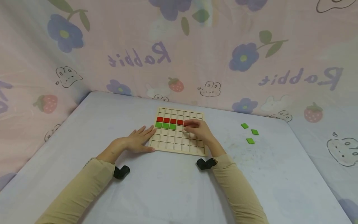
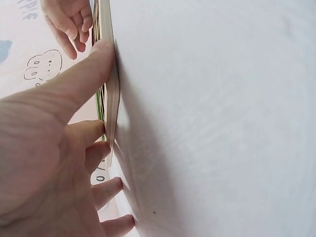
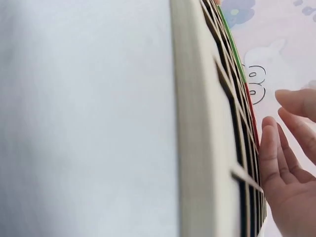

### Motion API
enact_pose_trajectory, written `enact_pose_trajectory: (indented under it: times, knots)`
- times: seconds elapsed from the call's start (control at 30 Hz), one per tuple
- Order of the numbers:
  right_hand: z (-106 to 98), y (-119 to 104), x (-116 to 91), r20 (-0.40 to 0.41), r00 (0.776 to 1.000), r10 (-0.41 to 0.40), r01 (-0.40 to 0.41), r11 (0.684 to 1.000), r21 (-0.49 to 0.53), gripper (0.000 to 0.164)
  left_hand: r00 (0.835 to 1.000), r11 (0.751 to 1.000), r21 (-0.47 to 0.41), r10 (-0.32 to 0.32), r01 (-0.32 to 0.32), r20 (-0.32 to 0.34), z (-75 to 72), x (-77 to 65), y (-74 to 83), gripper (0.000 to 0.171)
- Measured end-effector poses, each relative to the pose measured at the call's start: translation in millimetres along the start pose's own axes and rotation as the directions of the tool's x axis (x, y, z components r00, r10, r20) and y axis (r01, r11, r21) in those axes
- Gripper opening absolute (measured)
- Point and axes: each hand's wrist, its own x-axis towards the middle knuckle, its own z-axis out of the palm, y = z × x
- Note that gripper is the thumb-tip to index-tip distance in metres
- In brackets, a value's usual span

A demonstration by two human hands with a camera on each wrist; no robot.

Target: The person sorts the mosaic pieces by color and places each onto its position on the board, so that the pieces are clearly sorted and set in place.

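Note:
A light wooden grid board (image 1: 179, 146) lies flat on the white-covered table. Across it runs a row of red square tiles (image 1: 166, 120), with a shorter row of green tiles (image 1: 165, 125) just below, nearer me. My left hand (image 1: 138, 140) has its fingers spread and steadies the board's left side, the thumb at the near corner. Over the right part of the grid is my right hand (image 1: 199, 130), its fingertips by the right end of the red row. In the right wrist view its thumb and fingers stand apart, and no tile shows between them. That hand covers some cells.
Three loose green tiles (image 1: 250, 141) lie on the table to the right of the board. Black wrist-worn pieces (image 1: 206, 164) stick out from both sleeves. A patterned cloth (image 1: 193, 62) hangs behind the table's far edge.

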Motion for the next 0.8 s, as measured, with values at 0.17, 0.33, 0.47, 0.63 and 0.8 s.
enact_pose_trajectory:
  times: [0.17, 0.33, 0.47, 0.63, 0.8]
  knots:
    - [-6, 4, -2, -0.011, 1.000, -0.013, 0.013, 1.000, -0.002, 0.039, 1.000, 1.000, -0.002, 0.000, 0.000, 0.002, -0.2, 0.2, -0.5, 0.084]
    - [-12, 6, -6, -0.022, 1.000, -0.011, 0.011, 1.000, 0.020, 0.040, 1.000, 1.000, -0.010, 0.000, 0.000, 0.003, -1.3, -0.5, 0.7, 0.085]
    - [-18, 8, -11, -0.040, 0.999, -0.019, 0.020, 1.000, 0.021, 0.040, 1.000, 1.000, -0.002, 0.004, -0.004, 0.002, -1.1, 0.2, -0.1, 0.085]
    - [-26, 11, -16, -0.062, 0.997, -0.047, 0.048, 0.999, 0.015, 0.040, 1.000, 1.000, -0.005, 0.006, -0.006, 0.004, -1.0, 0.5, -0.4, 0.085]
    - [-31, 11, -19, -0.068, 0.998, 0.007, -0.005, 1.000, 0.029, 0.044, 1.000, 1.000, -0.015, 0.006, -0.006, 0.005, -1.3, -0.2, 0.2, 0.085]
